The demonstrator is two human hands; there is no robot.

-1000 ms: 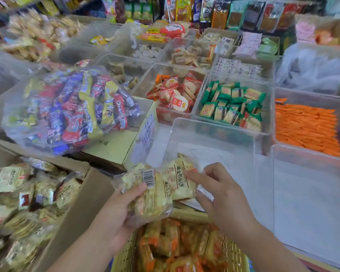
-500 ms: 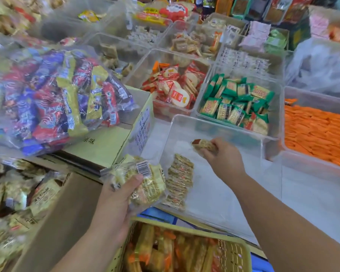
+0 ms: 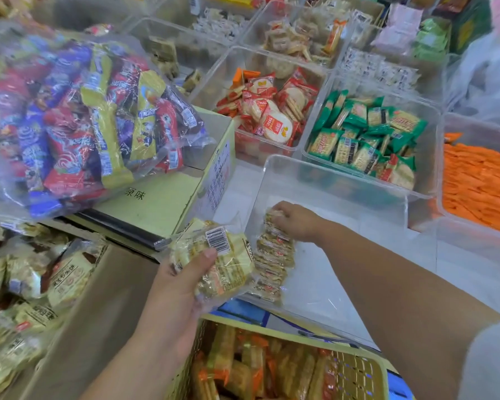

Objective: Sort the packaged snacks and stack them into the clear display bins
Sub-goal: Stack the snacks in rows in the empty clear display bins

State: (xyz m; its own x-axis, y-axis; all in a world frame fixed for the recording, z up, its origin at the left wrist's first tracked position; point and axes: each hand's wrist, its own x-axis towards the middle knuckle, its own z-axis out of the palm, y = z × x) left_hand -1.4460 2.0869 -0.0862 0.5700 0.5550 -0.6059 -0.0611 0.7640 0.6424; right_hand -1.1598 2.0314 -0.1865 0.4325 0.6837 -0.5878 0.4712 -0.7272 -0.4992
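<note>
My left hand [image 3: 182, 287] grips a small stack of pale yellow snack packets [image 3: 214, 261], a barcode facing up, just left of the clear display bin [image 3: 344, 180] in front of me. Inside that bin a row of the same packets [image 3: 274, 255] stands on edge along the left wall. My right hand [image 3: 296, 223] reaches into the bin and pinches one packet [image 3: 272, 216] at the far end of the row.
A cardboard box [image 3: 55, 284] of the same packets sits at lower left. A big bag of mixed bars [image 3: 78, 119] lies on a yellow carton [image 3: 168, 197]. Bins of red [image 3: 269, 111], green [image 3: 367, 137] and orange [image 3: 479, 183] snacks stand behind. A yellow basket [image 3: 358, 370] is below.
My right hand took a packet from the left hand's stack, carried it into the bin and lowered it onto the far end of the row. The left hand kept its stack.
</note>
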